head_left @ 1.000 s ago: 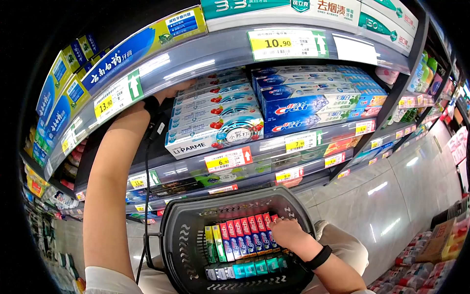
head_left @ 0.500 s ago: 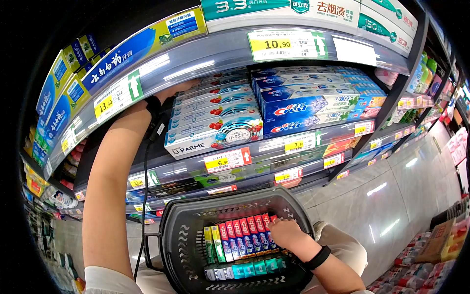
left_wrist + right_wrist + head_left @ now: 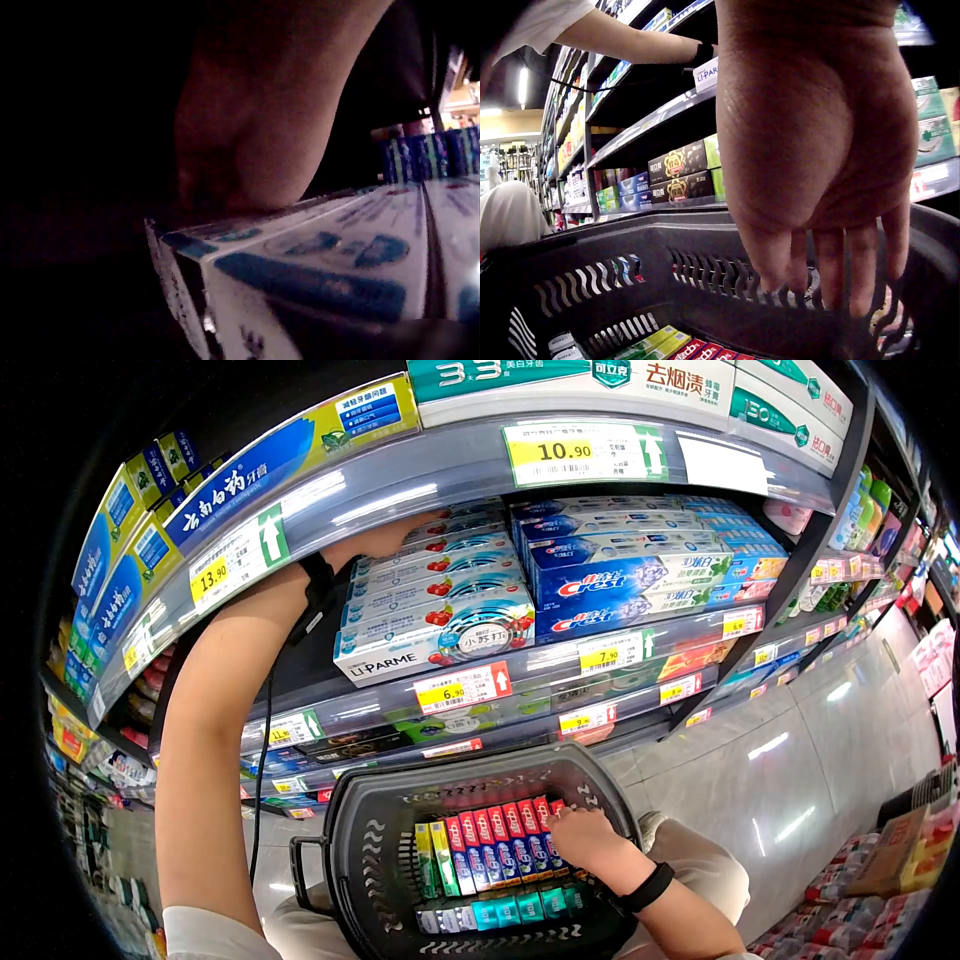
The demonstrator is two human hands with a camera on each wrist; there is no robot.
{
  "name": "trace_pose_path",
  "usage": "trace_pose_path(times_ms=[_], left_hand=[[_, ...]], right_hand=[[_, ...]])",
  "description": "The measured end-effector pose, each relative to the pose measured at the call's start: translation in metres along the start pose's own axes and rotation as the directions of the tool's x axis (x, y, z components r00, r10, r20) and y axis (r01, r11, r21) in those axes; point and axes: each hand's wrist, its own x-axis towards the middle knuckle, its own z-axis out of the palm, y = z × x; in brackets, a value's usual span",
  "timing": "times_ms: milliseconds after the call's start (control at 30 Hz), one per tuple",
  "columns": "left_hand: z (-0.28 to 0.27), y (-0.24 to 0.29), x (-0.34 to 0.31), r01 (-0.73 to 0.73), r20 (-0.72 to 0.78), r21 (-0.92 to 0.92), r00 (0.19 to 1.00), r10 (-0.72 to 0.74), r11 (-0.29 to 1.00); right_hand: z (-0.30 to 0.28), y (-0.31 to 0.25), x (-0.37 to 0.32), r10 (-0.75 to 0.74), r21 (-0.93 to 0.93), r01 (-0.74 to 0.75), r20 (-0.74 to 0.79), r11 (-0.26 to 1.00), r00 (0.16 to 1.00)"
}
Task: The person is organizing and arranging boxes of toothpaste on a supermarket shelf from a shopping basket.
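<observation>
My left hand (image 3: 380, 538) reaches in under the upper shelf, over the back of a row of white and blue LI-PARME toothpaste boxes (image 3: 435, 630). In the left wrist view the dim left hand (image 3: 247, 142) comes down onto the top of a toothpaste box (image 3: 315, 259); its fingertips are lost in shadow, and I cannot tell whether they grip it. My right hand (image 3: 592, 840) hangs inside the black shopping basket (image 3: 350, 830), beside the end of a row of red and blue toothpaste boxes (image 3: 498, 845). In the right wrist view the right hand's fingers (image 3: 861, 262) point down, loosely straight, holding nothing visible.
Blue Crest boxes (image 3: 630, 585) stand right of the LI-PARME row. The upper shelf edge (image 3: 460, 460) with price tags overhangs the left hand. Green-yellow and teal boxes (image 3: 530, 905) also lie in the basket. A black cable (image 3: 262, 780) hangs from the left wrist.
My left hand has shifted to the right over the LI-PARME boxes, and the cable has swung left. The right hand and the basket stay nearly still.
</observation>
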Motion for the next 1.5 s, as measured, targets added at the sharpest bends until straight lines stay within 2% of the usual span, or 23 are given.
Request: trace_pose_path(times_ms=[100,167,200,267,367,633,833,1067,1400,1500], left_hand=[[0.011,-0.001,-0.002,0.067,-0.023,-0.008,0.997,-0.067,0.998],[0.013,-0.007,-0.002,-0.034,-0.088,0.086,0.995,0.041,0.996],[0.012,-0.005,-0.002,-0.035,-0.089,0.086,0.995,0.042,0.996],[0.008,-0.002,-0.005,0.028,-0.086,-0.028,0.996,-0.030,0.999],[0.003,0.001,-0.006,0.050,-0.081,-0.073,0.995,-0.056,0.996],[-0.007,0.007,-0.011,0.032,-0.171,-0.053,0.984,-0.040,0.998],[-0.008,0.020,0.007,0.043,-0.160,0.067,0.987,-0.031,0.997],[-0.002,0.029,0.032,0.058,-0.153,0.181,0.988,-0.030,0.982],[-0.003,0.030,0.032,0.078,-0.137,0.333,0.990,-0.033,0.940],[-0.002,0.032,0.033,0.067,-0.113,0.414,0.993,-0.022,0.908]], right_hand=[[0.000,-0.002,0.000,0.004,0.008,-0.004,0.016,1.000,1.000],[0.000,-0.001,0.000,0.006,0.004,-0.006,0.013,1.000,1.000],[0.000,-0.001,-0.001,0.005,0.003,-0.005,0.006,1.000,1.000],[-0.001,-0.001,-0.001,0.003,0.001,-0.003,-0.001,1.000,1.000],[-0.001,0.000,-0.001,0.018,0.009,-0.018,0.016,1.000,1.000],[0.003,0.002,-0.004,-0.025,0.008,0.025,-0.067,1.000,0.997],[-0.006,-0.003,-0.003,-0.005,0.057,0.007,-0.046,0.998,0.999],[-0.004,0.000,-0.006,-0.006,-0.002,0.006,-0.032,1.000,0.999],[-0.006,-0.005,-0.007,0.003,-0.017,-0.004,-0.041,1.000,0.999],[-0.002,-0.003,-0.004,-0.010,0.022,0.012,-0.086,1.000,0.996]])
